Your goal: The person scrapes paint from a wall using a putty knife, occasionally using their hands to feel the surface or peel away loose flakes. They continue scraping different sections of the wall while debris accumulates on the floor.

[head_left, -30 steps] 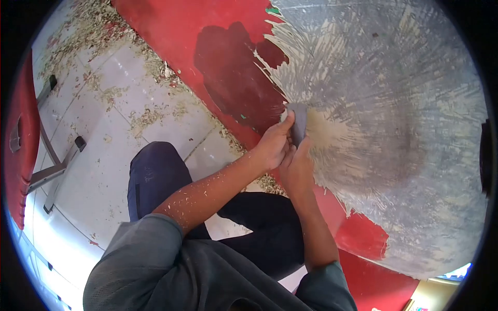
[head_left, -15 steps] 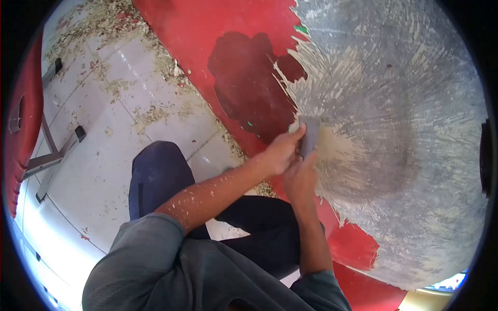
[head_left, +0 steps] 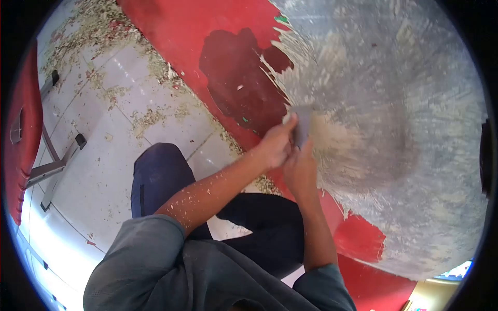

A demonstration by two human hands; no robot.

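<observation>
My left hand [head_left: 276,144] and my right hand [head_left: 301,168] are both closed on a flat grey scraper [head_left: 303,123]. The left thumb lies along the scraper's side, while the right hand grips lower down, close against the left. The blade rests on a large curved surface [head_left: 373,124], grey and streaked with cream-coloured residue. Left of the blade, red coating [head_left: 181,39] covers the rest of that surface, with a dark, wet-looking patch [head_left: 236,72] on it. Ragged cream strips [head_left: 298,49] stand along the coating's torn edge. The scraper's handle is mostly hidden by my fingers.
Pale shavings [head_left: 91,39] litter the white tiled floor [head_left: 98,166], thickest along the red edge. A red chair [head_left: 23,124] with metal legs stands at the far left. My bent knee [head_left: 161,168] is beside the work. Another red area [head_left: 373,280] lies at the lower right.
The hands and scraper have shifted slightly up and left in view. The upper part of the coated surface also appears farther left. A small pale chip now lies on the dark patch.
</observation>
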